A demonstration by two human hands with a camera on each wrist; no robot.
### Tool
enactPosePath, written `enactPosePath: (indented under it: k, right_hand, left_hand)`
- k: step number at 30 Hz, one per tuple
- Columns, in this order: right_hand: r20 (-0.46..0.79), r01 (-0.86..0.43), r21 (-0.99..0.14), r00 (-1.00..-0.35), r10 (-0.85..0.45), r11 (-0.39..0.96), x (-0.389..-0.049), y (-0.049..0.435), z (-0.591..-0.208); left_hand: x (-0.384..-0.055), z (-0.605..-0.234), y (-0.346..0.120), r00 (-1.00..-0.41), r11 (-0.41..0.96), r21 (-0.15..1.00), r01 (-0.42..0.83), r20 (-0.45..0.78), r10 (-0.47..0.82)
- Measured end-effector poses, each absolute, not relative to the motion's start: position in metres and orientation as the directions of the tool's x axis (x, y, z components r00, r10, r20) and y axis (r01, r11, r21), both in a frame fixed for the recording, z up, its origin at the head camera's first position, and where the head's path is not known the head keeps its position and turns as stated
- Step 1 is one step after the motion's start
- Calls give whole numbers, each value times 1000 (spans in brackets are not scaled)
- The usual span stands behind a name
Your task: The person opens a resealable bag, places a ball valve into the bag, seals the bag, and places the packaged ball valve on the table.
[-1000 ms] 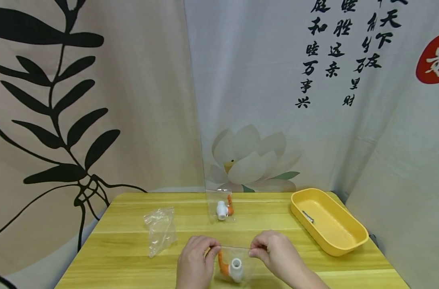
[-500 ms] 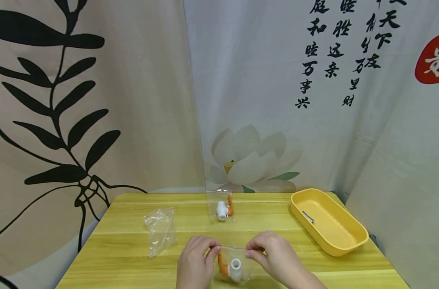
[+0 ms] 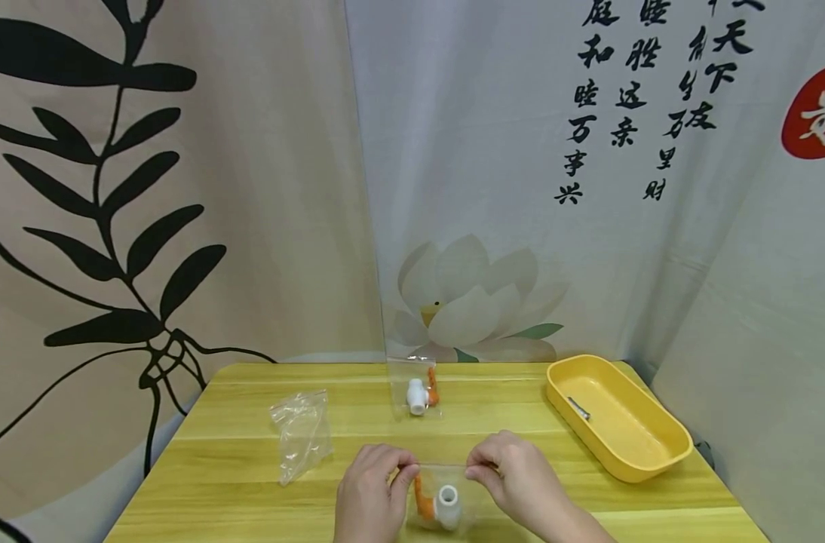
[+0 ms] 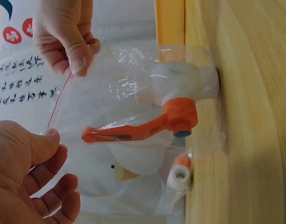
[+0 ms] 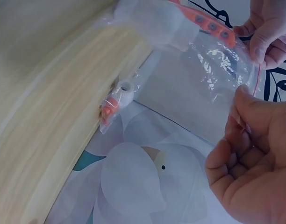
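A clear zip bag (image 4: pixel 119 88) with a red seal line hangs between my two hands over the near part of the table. Inside it lies a white plastic ball valve (image 3: pixel 448 507) with an orange lever handle (image 4: pixel 133 132). My left hand (image 3: pixel 374 492) pinches one top corner of the bag between thumb and index finger. The opposite top corner is pinched by my right hand (image 3: pixel 519 480), so the seal edge is stretched between them. In the left wrist view the left hand's other fingers hang loosely below the pinch.
Behind the hands, another bagged valve (image 3: pixel 418 396) lies near the table's back edge. A crumpled clear bag (image 3: pixel 302 437) is on the left of the wooden table (image 3: pixel 202 483). To the right stands a yellow tray (image 3: pixel 630 422) with a small metallic-looking item (image 3: pixel 579 408) in it.
Both hands and the bag have shifted slightly to the right over the last half second. The pinch on each corner is kept.
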State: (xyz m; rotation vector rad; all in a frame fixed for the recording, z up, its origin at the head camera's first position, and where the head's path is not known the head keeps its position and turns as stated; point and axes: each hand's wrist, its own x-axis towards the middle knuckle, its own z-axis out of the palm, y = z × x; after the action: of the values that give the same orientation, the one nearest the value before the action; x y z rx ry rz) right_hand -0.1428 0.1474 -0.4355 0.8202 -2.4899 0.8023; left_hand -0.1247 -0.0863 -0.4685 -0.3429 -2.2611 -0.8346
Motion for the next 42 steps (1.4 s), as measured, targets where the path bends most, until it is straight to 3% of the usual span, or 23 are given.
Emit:
enactPosePath:
  k: [5,14,25,30,37,42]
  right_hand:
    - [487,-625,-398,-764,-423,671,-142,146,-437]
    - [549,-680,-395,-714,-436,617,-139,141,-436]
    - [649,-742,-291,-617,-445,604,-144,141,-441]
    - [607,-723,-322,-653,-453,611,-143,140,-441]
    - [521,-678,-419,-724,-452,603,-140,137,-438]
    - [581,-711,-382,-681,-445,591,-140,135,-441]
  left_hand:
    - [-124,-469,-86,-729,755,474,453,685,7]
    - [-123,-467,-84,-732,746,484,458,682,8]
    - [-124,-469,-81,-727,741,481,469,686,15]
    - [-123,-468,-82,-750,750,498,436,661,-4]
    - [-123,-469,-82,-708,739,477,476,706,1]
    - [-122,-470,-80,-703,737,472,484,712,6]
